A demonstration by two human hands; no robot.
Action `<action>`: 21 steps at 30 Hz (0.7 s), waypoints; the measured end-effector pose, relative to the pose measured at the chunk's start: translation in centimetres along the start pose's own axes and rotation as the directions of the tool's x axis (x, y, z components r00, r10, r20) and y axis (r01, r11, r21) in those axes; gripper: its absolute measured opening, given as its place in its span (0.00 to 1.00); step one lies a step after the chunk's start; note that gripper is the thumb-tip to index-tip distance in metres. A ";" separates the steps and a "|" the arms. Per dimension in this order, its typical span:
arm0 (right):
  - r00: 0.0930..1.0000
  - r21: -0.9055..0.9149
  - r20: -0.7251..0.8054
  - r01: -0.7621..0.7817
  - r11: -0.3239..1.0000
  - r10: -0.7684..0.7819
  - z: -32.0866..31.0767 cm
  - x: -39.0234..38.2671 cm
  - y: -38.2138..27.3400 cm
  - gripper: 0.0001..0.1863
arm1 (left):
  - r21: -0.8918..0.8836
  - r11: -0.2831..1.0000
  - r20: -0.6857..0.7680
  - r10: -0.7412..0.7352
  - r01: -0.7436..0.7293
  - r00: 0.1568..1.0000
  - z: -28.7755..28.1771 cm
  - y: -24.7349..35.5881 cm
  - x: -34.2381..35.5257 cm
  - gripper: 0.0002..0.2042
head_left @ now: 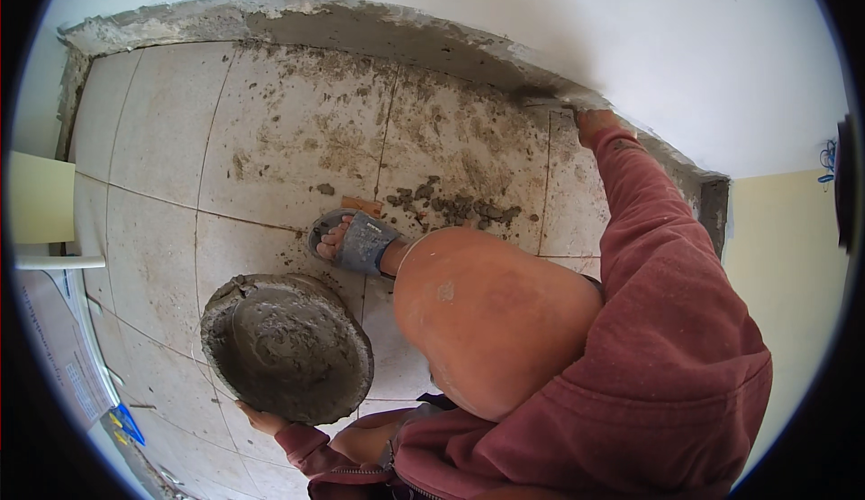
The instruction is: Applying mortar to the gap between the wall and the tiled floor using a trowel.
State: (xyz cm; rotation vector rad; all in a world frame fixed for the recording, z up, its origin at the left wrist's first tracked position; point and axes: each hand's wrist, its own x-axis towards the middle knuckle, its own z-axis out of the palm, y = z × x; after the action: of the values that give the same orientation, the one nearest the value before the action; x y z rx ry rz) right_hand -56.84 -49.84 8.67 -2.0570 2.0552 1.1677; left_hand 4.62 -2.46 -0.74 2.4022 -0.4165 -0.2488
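Observation:
My right hand is at the rough mortar band along the wall's foot, fingers closed round what looks like a trowel, mostly hidden against the grey mortar. At lower left my left hand grips the rim of a round, mortar-crusted basin holding wet grey mortar. Both arms are in maroon sleeves. Loose mortar lumps and smears lie on the floor tiles below the band.
My bent knee and sandalled foot are between my hands. A small orange piece lies beside the foot. White wall rises behind the band. Pale panels and a board stand at the left edge.

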 end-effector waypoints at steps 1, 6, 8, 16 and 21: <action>1.000 -0.089 0.006 0.017 0.996 -0.017 -0.6 0.5 0.0 0.17 | -0.029 0.999 -0.017 0.021 -0.021 1.000 0.1 -0.4 0.1 0.17; 1.000 -0.177 0.002 0.005 0.984 -0.004 -6.1 2.1 -5.2 0.12 | -0.111 0.992 -0.001 -0.060 0.059 0.998 0.1 0.0 0.4 0.18; 0.999 -0.195 -0.033 -0.010 0.981 0.004 -6.9 3.3 -8.0 0.11 | -0.143 0.985 -0.010 -0.095 0.092 0.995 0.2 0.1 0.3 0.18; 0.991 0.179 -0.132 0.011 0.984 0.013 -5.9 -0.7 -7.9 0.16 | -0.185 0.981 -0.023 -0.064 0.058 0.998 0.3 0.5 -0.1 0.19; 0.953 0.510 0.066 -0.286 0.811 0.295 4.0 -2.8 -6.3 0.20 | -0.407 0.857 -0.002 -0.347 0.316 0.938 0.2 2.6 -0.5 0.21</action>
State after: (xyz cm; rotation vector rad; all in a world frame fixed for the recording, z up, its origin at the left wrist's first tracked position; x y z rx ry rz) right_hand -52.90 -44.56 4.12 -1.5413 2.4121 0.5118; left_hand 3.53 -4.21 0.85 2.0510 0.0898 -0.3583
